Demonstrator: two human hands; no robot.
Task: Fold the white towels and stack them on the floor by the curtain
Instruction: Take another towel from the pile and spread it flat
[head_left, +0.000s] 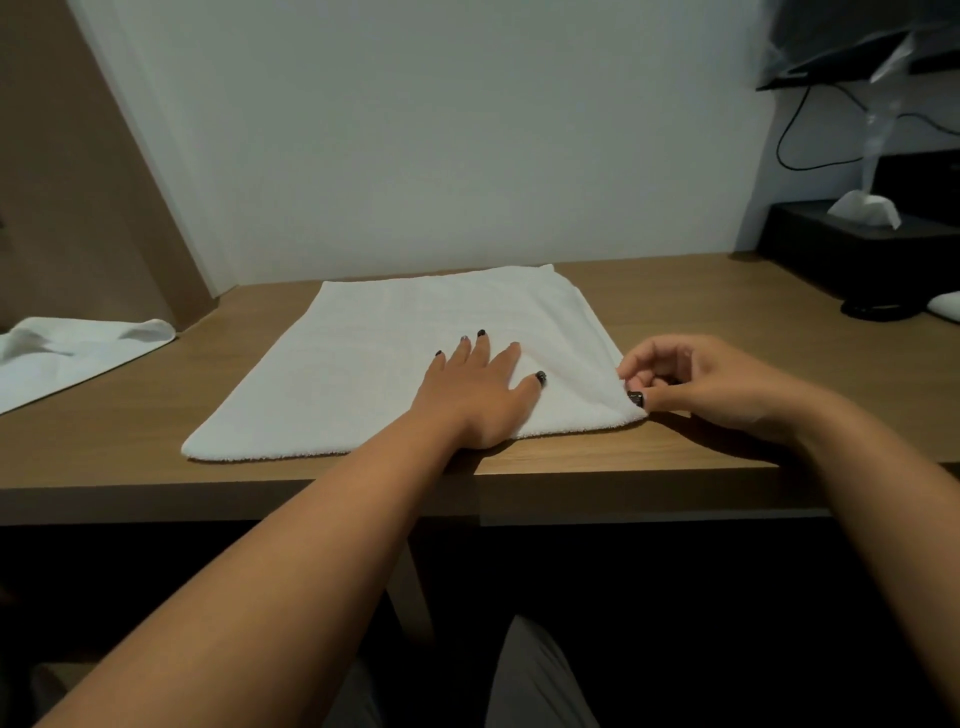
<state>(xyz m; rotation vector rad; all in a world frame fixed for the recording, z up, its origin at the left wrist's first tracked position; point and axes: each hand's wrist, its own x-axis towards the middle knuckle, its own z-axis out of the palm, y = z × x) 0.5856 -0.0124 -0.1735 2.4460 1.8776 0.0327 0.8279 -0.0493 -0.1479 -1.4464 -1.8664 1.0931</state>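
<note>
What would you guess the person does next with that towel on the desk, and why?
Probably lift the pinched corner and carry it leftward to fold the towel in half. The right hand already pinches the near right corner, the left hand lies flat, pinning the middle, and the towel lies spread flat on the desk.

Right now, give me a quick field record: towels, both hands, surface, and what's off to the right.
towel in work: white towel spread flat on the wooden desk
left hand: palm down, pressing the towel
right hand: pinching the towel's near right corner
second towel: lying loose at the desk's left end
right side: black tissue box
fold stage: no fold visible yet
</note>
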